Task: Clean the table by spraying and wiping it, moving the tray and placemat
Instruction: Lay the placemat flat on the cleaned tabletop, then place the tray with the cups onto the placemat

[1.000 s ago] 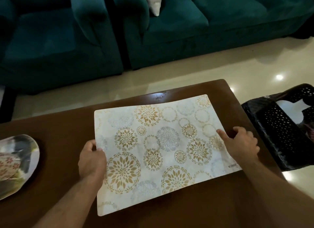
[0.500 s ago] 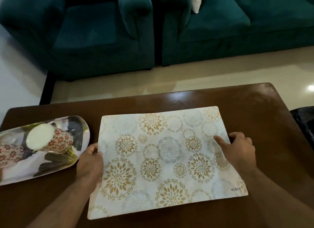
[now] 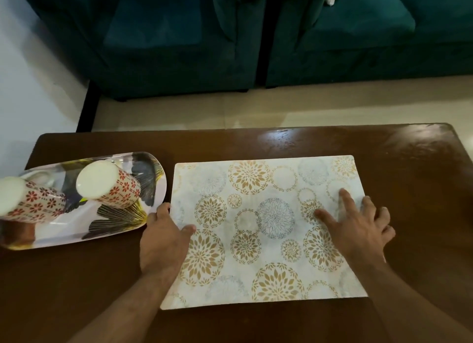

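Observation:
A white placemat (image 3: pixel 256 243) with gold and grey flower circles lies flat on the dark brown table (image 3: pixel 414 179). My left hand (image 3: pixel 163 237) holds the mat's left edge, thumb on top and fingers down beside the edge. My right hand (image 3: pixel 358 225) rests flat on the right part of the mat with its fingers spread. An oval patterned tray (image 3: pixel 115 227) sits on the table just left of the mat, close to my left hand. It carries two floral cups (image 3: pixel 110 184), and the second cup (image 3: pixel 25 202) is cut off by the left frame edge.
Teal sofas (image 3: pixel 179 40) stand beyond the table across a strip of pale floor (image 3: pixel 281 110). The far right part of the table top shows a wet-looking sheen (image 3: pixel 286 138). A white wall (image 3: pixel 25 86) is at the left.
The view has swung left, bringing the tray and cups fully in. The placemat now lies squarer, next to the tray. My right hand went from gripping the right edge to lying flat with spread fingers.

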